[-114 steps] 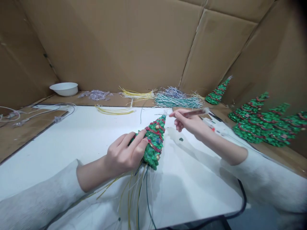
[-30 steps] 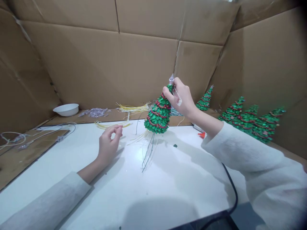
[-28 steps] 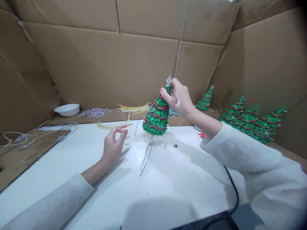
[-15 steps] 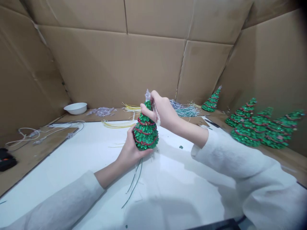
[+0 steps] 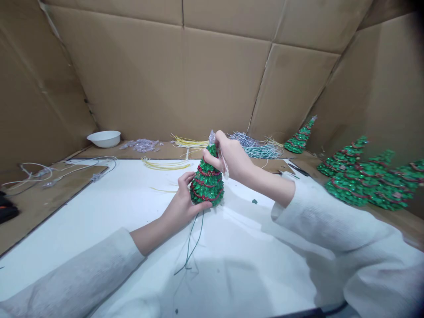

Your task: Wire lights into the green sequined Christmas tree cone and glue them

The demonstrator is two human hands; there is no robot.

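Note:
A small green Christmas tree [image 5: 208, 182] with red garlands stands upright on the white board in the middle. A clear, star-like topper [image 5: 212, 136] sits at its tip. My left hand [image 5: 182, 201] is closed round the lower left side, thumb along the front of the base. Near the tip, my right hand [image 5: 232, 154] is closed on the tree's upper part from the right, just below the topper. A whitish, crumpled strip [image 5: 225, 168] shows under the right palm; its kind is unclear. Thin green wires [image 5: 188, 254] trail from under the tree towards me.
More decorated trees [image 5: 364, 176] stand at the right, one [image 5: 300, 137] farther back. A white bowl [image 5: 104, 139], clear pieces [image 5: 141, 145], yellow wires [image 5: 167, 164] and teal wires [image 5: 265, 152] lie along the back. White cable [image 5: 29, 174] coils at left; a dark tool [image 5: 299, 170] lies back right.
The view has shifted a little, so the tree and both hands appear slightly farther right. The green wire ends lie in a different shape. Both hands keep their hold.

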